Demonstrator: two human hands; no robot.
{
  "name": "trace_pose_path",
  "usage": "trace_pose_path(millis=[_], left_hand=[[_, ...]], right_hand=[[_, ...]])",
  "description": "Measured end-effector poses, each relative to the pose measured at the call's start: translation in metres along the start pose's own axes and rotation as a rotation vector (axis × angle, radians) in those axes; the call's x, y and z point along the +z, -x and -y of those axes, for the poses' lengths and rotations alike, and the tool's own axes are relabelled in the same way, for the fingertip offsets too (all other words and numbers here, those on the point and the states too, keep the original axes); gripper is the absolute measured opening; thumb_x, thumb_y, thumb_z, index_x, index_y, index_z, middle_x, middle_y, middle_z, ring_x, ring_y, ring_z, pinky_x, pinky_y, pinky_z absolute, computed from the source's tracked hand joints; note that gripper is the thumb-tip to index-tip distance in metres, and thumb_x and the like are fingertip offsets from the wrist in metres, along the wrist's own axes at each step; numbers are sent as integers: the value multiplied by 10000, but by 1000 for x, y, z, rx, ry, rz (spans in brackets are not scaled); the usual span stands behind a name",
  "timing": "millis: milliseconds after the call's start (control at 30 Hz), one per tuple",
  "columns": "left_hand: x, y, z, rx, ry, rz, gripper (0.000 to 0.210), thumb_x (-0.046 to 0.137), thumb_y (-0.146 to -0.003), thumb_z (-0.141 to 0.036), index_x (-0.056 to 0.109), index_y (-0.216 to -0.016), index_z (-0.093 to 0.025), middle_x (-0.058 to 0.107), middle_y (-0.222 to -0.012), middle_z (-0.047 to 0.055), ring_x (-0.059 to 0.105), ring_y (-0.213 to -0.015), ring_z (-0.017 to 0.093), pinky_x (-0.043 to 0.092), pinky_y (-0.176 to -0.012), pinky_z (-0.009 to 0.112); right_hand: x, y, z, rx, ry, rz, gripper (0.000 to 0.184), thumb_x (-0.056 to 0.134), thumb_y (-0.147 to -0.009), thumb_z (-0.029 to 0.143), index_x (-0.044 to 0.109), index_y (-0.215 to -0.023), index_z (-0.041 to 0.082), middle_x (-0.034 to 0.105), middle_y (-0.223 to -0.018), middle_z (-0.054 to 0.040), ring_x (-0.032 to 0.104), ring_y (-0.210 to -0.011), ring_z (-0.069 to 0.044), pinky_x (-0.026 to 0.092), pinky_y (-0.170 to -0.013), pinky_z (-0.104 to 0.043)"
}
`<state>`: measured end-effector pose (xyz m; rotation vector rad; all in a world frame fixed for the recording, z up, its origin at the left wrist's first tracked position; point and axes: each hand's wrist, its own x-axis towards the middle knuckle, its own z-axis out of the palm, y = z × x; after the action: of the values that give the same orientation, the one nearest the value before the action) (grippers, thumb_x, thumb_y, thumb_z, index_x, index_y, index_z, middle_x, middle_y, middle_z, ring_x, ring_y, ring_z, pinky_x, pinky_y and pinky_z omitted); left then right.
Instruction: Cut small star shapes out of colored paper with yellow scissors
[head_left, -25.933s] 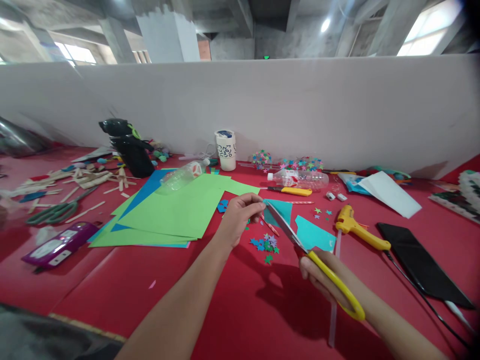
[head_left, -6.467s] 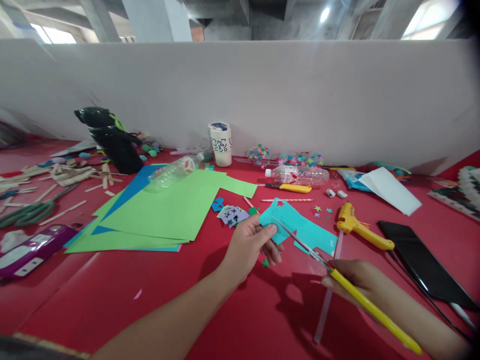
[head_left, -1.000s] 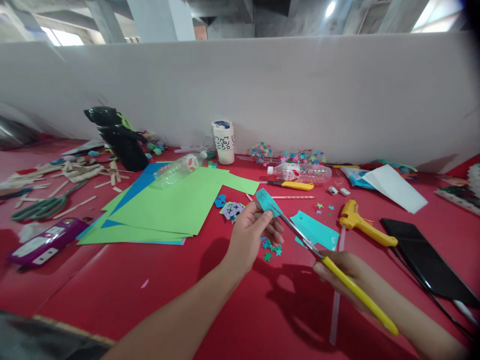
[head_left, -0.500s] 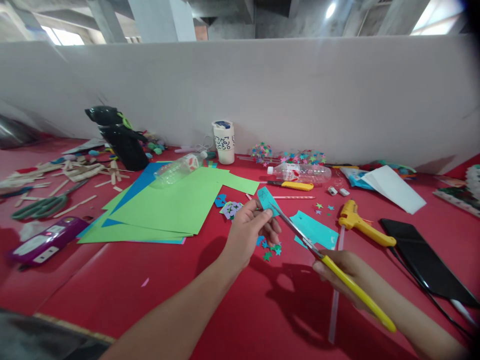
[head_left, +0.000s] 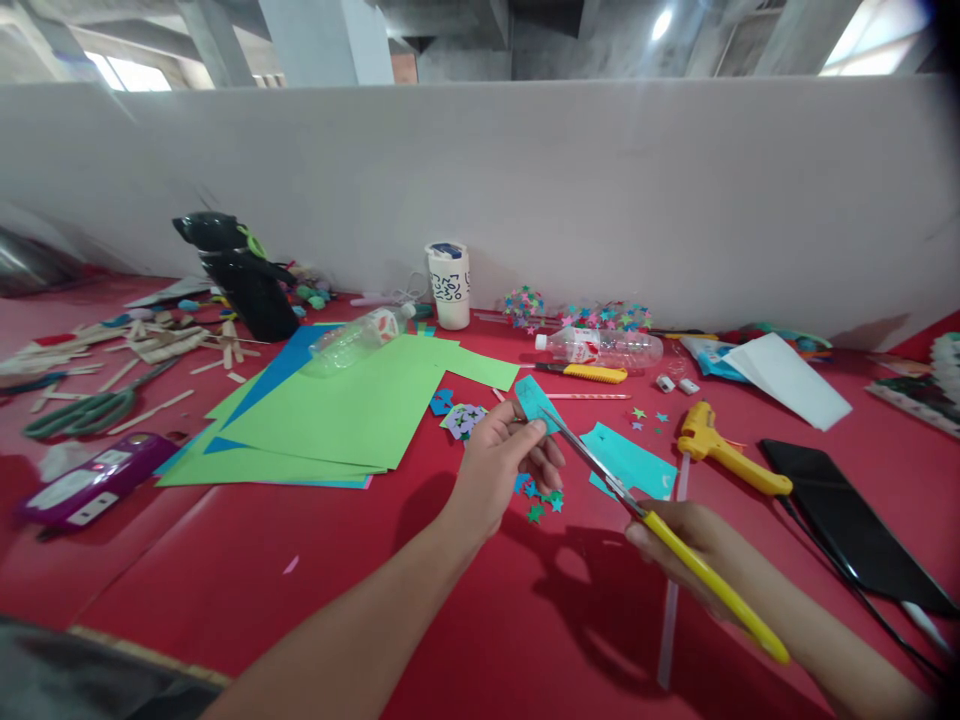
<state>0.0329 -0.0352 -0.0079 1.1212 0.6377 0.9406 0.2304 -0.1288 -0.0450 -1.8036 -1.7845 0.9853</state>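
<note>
Between the thumb and fingers of my left hand (head_left: 499, 455) is a small piece of turquoise paper (head_left: 534, 400) with faint drawn lines. My right hand (head_left: 675, 530) grips yellow-handled scissors (head_left: 705, 575), their blades reaching up and left to the paper's edge. Behind the blades a larger turquoise sheet (head_left: 630, 460) lies on the red table. Small blue and green paper stars (head_left: 536, 512) rest just below my left hand. A clump of purple paper pieces (head_left: 465, 420) sits left of it.
Green sheets (head_left: 330, 410) lie to the left, with a clear plastic bottle (head_left: 360, 340) on them. Right of my hands are a yellow glue gun (head_left: 731, 450), a glue stick (head_left: 671, 610) and a black phone (head_left: 855, 520). A yellow cutter (head_left: 592, 373) lies behind, near another bottle (head_left: 607, 347).
Both hands, the paper and the scissors stay almost where they were. The paper's tilt differs very slightly.
</note>
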Motion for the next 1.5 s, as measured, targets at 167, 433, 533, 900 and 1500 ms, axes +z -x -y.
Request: trace_pose_path(millis=[167, 433, 533, 900, 1500], left_hand=[[-4, -4, -2, 59, -101, -54, 186, 548, -752, -340, 489, -735, -165, 590, -549, -9, 556, -430, 112, 423, -424, 217], [-5, -4, -3, 93, -46, -71, 147, 570, -748, -298, 529, -717, -161, 555, -524, -29, 527, -447, 87, 417, -457, 205], [-3, -2, -3, 78, -63, -74, 145, 576, -744, -293, 544, -730, -153, 559, -531, -19, 523, -447, 85, 405, -448, 197], [-1, 0, -3, 46, -12, -79, 128, 569, -742, -279, 572, -719, -154, 581, -548, -11, 529, -450, 88, 412, -452, 206], [5, 1, 10, 1, 99, -94, 177, 586, -741, -335, 558, -737, -160, 566, -584, -21, 511, -468, 73, 403, -463, 201]], right_hand=[[-3, 0, 7, 6, -58, 26, 505, 404, -747, 658, 361, -558, 192, 258, -504, 59, 246, -452, -79, 160, -420, -211], [-13, 5, 17, -63, -39, 113, 487, 356, -802, 623, 407, -620, 174, 306, -552, 49, 286, -497, -88, 209, -456, -220], [-14, 8, 20, -61, -75, 155, 502, 336, -795, 648, 426, -652, 175, 309, -522, 58, 299, -462, -82, 220, -432, -212], [-14, 14, 36, 1, -247, 85, 499, 446, -734, 657, 538, -672, 170, 375, -391, 65, 362, -370, -76, 238, -353, -178], [14, 19, 47, 190, -454, 16, 493, 377, -738, 668, 428, -618, 192, 252, -374, 119, 232, -276, -34, 170, -304, -154]])
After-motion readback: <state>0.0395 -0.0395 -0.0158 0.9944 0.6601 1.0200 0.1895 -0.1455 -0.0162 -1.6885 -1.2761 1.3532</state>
